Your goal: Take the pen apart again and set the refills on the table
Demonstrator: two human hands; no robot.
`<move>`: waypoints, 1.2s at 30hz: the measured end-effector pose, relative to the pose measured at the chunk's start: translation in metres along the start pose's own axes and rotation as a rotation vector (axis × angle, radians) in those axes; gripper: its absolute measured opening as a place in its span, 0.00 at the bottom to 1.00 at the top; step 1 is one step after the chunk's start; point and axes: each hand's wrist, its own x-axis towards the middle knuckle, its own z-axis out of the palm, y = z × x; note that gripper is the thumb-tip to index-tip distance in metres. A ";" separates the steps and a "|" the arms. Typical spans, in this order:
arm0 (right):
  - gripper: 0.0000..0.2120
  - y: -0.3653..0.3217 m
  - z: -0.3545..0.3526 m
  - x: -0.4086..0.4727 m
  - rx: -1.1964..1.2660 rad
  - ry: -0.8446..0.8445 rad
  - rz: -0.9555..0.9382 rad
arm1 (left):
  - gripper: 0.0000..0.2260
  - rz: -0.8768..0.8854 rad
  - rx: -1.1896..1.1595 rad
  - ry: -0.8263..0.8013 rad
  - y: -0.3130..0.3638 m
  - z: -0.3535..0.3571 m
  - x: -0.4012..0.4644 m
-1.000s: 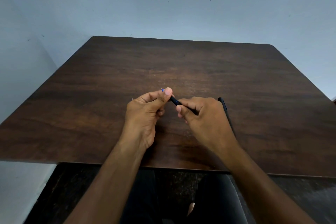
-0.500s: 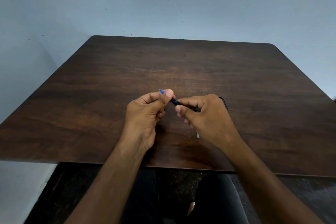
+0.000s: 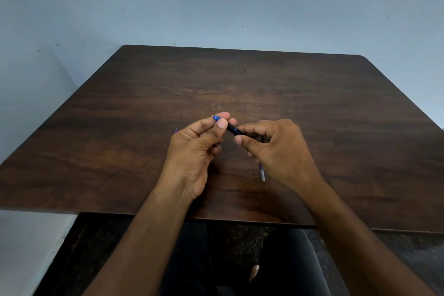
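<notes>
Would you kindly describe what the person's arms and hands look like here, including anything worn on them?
Both forearms are bare as far as the picture shows, with no sleeve in view. The left hand and the right hand wear no glove, and no ring, watch or bracelet shows. The fingernails are short and unpainted.

A dark wooden table (image 3: 312, 108) stands against a pale blue wall (image 3: 216, 2), dark floor (image 3: 79, 255) beneath.

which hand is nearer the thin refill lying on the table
Right. The right hand hovers directly over the refill, hiding its far end; whether they touch is unclear. The left hand is off to its left, pinching the pen tip.
</notes>
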 end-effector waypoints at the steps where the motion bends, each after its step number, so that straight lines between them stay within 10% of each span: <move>1: 0.10 -0.001 0.001 -0.001 0.001 0.004 -0.009 | 0.11 0.014 0.001 0.038 0.000 0.001 0.000; 7: 0.08 -0.002 0.004 -0.003 0.004 0.019 -0.022 | 0.15 0.005 0.010 0.162 0.000 0.008 0.003; 15: 0.07 -0.005 0.002 -0.002 0.038 0.032 0.001 | 0.14 -0.016 0.059 -0.113 0.004 0.001 -0.002; 26: 0.10 -0.007 0.006 -0.005 0.092 -0.017 0.034 | 0.16 0.019 0.081 0.160 -0.001 0.008 0.006; 36: 0.07 -0.004 0.002 -0.003 0.114 0.060 0.092 | 0.12 0.011 0.064 -0.070 0.003 0.003 -0.003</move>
